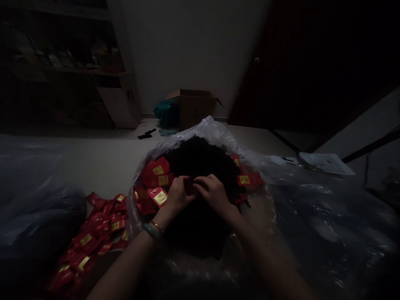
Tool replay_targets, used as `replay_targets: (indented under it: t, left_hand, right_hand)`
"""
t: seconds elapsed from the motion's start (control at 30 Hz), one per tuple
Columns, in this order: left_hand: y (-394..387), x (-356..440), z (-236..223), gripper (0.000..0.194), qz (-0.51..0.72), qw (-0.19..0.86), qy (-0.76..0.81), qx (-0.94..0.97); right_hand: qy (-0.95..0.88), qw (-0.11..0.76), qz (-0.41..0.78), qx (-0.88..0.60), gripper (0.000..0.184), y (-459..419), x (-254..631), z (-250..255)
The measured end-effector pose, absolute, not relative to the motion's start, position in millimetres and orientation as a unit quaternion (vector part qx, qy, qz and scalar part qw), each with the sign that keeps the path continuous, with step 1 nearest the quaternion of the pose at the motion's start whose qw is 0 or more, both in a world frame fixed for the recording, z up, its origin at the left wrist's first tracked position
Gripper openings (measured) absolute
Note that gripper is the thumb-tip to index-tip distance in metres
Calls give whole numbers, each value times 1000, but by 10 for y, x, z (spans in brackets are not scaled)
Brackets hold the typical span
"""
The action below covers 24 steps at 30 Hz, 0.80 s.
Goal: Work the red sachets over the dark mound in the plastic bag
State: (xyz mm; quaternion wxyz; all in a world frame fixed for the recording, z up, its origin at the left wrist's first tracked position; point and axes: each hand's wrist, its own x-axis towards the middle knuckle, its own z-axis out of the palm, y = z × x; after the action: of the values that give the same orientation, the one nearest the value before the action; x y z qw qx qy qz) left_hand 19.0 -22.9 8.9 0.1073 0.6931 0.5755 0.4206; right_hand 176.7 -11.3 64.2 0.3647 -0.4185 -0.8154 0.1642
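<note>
Both my hands meet over a heap of dark, shredded-looking material in a clear plastic bag. Between them is a small dark red packet, dim and partly covered by my fingers. My left hand, with bangles at the wrist, is closed on the packet's left side. The fingers of my right hand pinch at its upper right edge. Red packets with gold labels lie inside the bag to the left of the heap. A few more red packets lie to its right.
A pile of red packets spreads on the floor at left. Large plastic-wrapped bundles stand at left and right. Behind are an open cardboard box, a teal bag, shelves and a dark door.
</note>
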Motion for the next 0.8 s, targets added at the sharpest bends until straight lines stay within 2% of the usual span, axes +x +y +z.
replay_targets:
  t: [0.17, 0.27, 0.4, 0.47, 0.57, 0.7, 0.8]
  left_hand:
    - [-273, 88, 197, 65, 386, 103, 489, 776]
    - [-298, -64, 391, 53, 329, 103, 448, 825]
    - [-329, -215, 589, 26, 237, 59, 479, 843]
    - [-335, -243, 604, 19, 212, 41, 487, 846]
    - [-327, -230, 534, 18, 233, 39, 483, 843]
    - [-316, -123, 398, 22, 331, 37, 481, 811]
    - [-322, -25, 357, 23, 364, 41, 480, 797]
  right_hand:
    - [-856, 243, 162, -426, 22, -135, 1738, 638]
    - [-877, 219, 201, -378, 24, -139, 1747, 670]
    - [-864, 273, 256, -337, 21, -86, 1782, 633]
    - [-854, 307, 260, -331, 19, -60, 1794, 605]
    - [-844, 350, 246, -323, 18, -58, 1799, 617]
    - [-816, 399, 213, -359, 13, -102, 1805, 707]
    - [-820, 384, 145, -398, 12, -98, 1825, 725]
